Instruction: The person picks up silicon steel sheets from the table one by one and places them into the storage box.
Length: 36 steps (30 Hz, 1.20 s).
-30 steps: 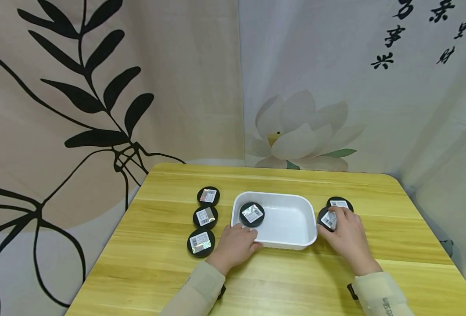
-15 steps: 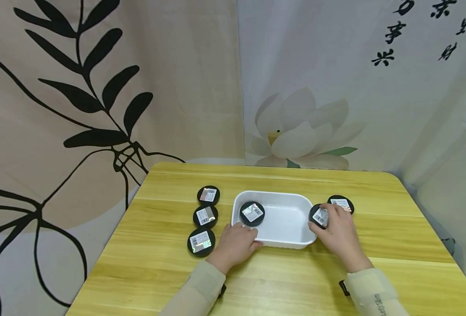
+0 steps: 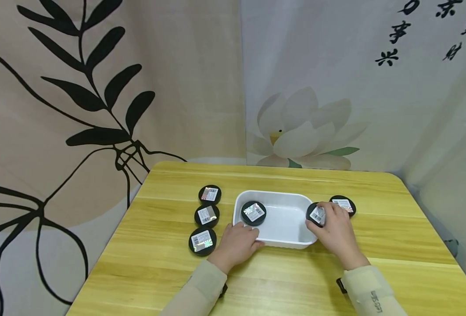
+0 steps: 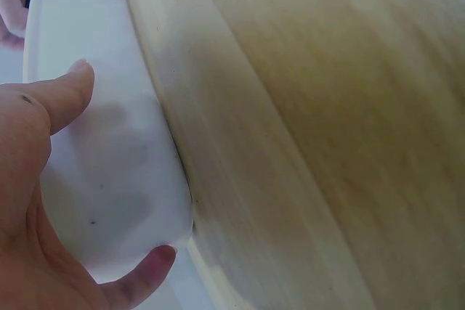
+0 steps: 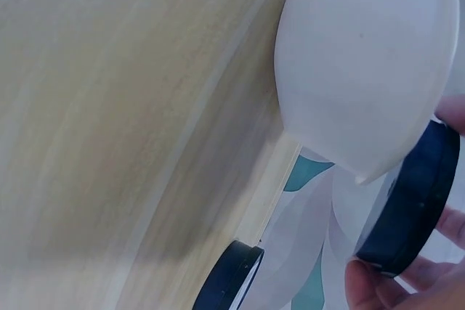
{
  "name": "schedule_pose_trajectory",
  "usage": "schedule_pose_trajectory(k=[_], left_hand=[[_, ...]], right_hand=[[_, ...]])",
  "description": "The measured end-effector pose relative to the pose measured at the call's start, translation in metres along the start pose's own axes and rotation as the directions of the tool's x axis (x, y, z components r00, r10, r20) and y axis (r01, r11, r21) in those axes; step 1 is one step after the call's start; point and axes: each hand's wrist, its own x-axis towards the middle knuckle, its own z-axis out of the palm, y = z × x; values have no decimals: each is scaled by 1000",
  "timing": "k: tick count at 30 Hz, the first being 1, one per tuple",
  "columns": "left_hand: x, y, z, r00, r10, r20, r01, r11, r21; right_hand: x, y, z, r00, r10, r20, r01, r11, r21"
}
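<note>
1. Moved left since a second ago: one disc (image 3: 315, 214), at the right rim of the tray (image 3: 284, 221), perhaps touching.
2. Right hand (image 3: 337, 228) pinches it; left hand (image 3: 236, 244) grips the tray's near-left corner.
3. Second disc (image 3: 253, 213) lies inside, left.
4. On the worktop (image 3: 280, 281), three discs (image 3: 207, 215) lie left, a last disc (image 3: 343, 204) right.

FREE: white tray (image 3: 286, 221) middle | BLOCKED left: inner black disc (image 3: 253, 213) | near-left: left grip (image 3: 237, 245) | right: right grip (image 3: 336, 231)
</note>
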Motion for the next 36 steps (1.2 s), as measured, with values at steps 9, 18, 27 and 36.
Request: schedule_pose_trajectory(k=[9,18,27,36], left_hand=[[-1,0,-1,1000,8,2,-8,1000,0],[-1,0,-1,1000,10,7,-10,1000,9],[-1,0,-1,1000,9,6,-9,1000,17],[-1,0,-1,1000,13,3,-13,1000,20]], right_hand=[[3,-4,1,1000,10,15,-10,1000,-1],[8,-6,5,1000,7,27,-7,1000,1],[11,-9,6,999,-1,40,1,1000,1],[13,-14,8,997,19,71,-20,1000,7]])
